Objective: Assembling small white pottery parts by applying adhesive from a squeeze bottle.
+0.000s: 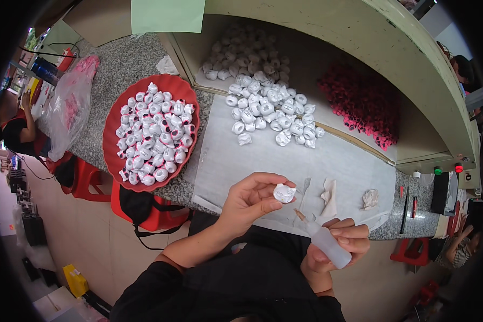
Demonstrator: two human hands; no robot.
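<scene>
Between the thumb and fingers of my left hand is a small white rounded piece, its pale, uneven side turned up. My right hand grips a translucent white squeeze bottle. The bottle's narrow brownish nozzle points up and left, a short gap away from the white piece. Beyond my hands, a loose heap of similar white pieces, many with a round hole, spills from a cabinet onto white paper. At the left, a scalloped red tray is filled with white pieces carrying pink and dark parts.
Inside the cabinet lies a pile of small pink parts. Crumpled scraps and a wad rest on the paper. A plastic bag stands far left. Red stools are below the table; other people sit at both sides.
</scene>
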